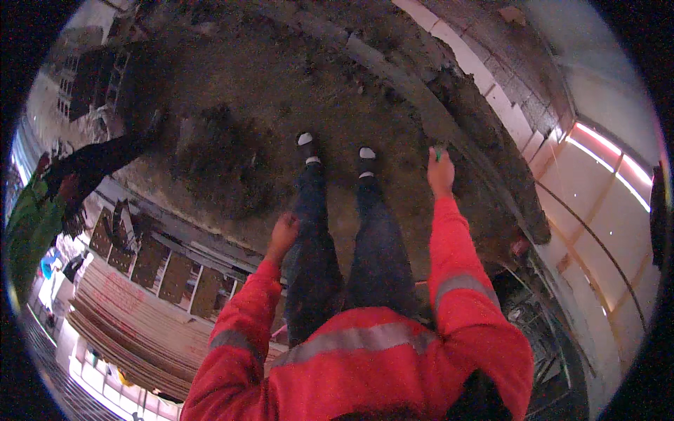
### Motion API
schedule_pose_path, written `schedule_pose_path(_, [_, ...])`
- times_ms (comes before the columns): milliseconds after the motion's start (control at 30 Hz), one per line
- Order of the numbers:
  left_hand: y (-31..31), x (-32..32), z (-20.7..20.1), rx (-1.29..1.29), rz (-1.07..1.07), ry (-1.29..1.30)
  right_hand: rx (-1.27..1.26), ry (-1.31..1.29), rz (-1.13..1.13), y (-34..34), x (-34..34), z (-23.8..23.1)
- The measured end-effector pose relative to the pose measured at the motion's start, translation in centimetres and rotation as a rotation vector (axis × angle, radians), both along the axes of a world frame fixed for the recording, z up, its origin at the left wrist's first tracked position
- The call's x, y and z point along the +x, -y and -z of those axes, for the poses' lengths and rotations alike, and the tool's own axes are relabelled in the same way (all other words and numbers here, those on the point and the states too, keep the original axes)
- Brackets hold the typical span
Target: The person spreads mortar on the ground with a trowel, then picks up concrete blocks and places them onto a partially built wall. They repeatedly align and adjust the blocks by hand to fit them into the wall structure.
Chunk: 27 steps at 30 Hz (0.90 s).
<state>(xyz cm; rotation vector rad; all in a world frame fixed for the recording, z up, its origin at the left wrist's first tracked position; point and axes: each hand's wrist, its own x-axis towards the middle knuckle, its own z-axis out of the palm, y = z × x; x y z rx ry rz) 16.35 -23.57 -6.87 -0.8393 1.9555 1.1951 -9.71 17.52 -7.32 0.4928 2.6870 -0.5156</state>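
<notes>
My right hand [441,175] is held out in front over the dark ground, its fingers closed around a small green object [438,155]. Only a bit of green shows at the fingertips, too little to tell its kind. Beside my left knee hangs my left hand [283,235], with the fingers loosely curled and nothing visible in them. Red sleeves with grey bands cover both arms. My feet in dark shoes with white toes [305,139] stand apart on the brown earth floor [337,91].
On the left stands another person in a green top [35,224] and dark trousers. A stack of long boards [133,323] lies at the lower left. A long beam [400,77] crosses the ground ahead, and a pale panel wall [583,231] rises on the right. Dark rubble [225,154] lies left of my feet.
</notes>
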Motion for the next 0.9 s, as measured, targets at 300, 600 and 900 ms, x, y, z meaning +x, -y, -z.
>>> schedule_pose_path(300, [-6.5,2.8,-1.9,-0.15,-0.154,-0.111,-0.184,0.17,-0.12,1.1,1.3,-0.5])
schedule_pose_path(600, [-10.4,6.7,-2.8,-0.12,-0.271,-0.137,-0.138,0.141,-0.228,18.8,-13.8,1.7])
schedule_pose_path(900, [-9.0,12.2,-1.6,-0.157,-0.5,-0.26,0.074,-0.081,-0.414,8.7,-7.8,3.0])
